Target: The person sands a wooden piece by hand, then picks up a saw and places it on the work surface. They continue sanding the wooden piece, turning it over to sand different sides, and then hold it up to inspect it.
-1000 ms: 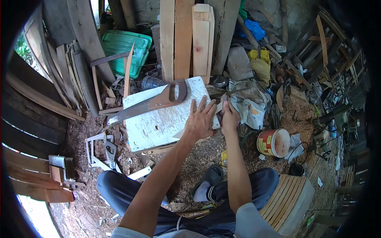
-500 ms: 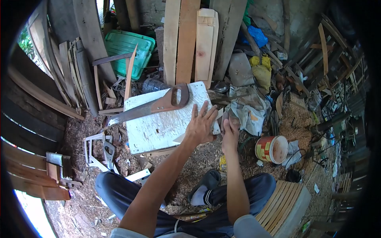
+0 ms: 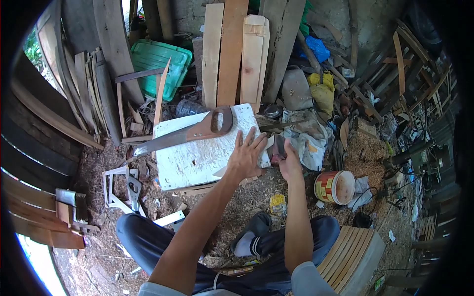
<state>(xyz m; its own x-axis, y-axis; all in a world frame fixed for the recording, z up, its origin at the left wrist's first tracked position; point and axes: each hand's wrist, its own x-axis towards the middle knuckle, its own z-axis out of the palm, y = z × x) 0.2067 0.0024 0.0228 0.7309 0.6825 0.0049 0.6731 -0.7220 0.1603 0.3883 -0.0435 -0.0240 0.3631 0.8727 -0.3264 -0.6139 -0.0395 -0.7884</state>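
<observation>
My left hand (image 3: 245,157) lies with fingers spread near the right edge of a white, paint-worn board (image 3: 180,170). From beneath it a pale strip of wood (image 3: 269,142) pokes out on both sides. My right hand (image 3: 291,165) is closed around a dark block with a reddish side (image 3: 278,151), just off the board's right edge and close to the strip's end. What kind of block it is, I cannot tell. Across the top of the board rests a handsaw (image 3: 195,131) with a brown wooden handle, its blade pointing left, beyond my left fingertips.
A red and yellow bucket (image 3: 332,188) stands right of my right arm. A slatted wooden piece (image 3: 348,256) lies by my right knee. Left of the board sits a white angular frame (image 3: 109,183) beside another saw handle (image 3: 133,188). Planks (image 3: 230,54) lean at the back.
My right hand has shifted slightly, and the block in it shows more of its reddish side. My left hand stays spread on the strip. The whole view has moved a little.
</observation>
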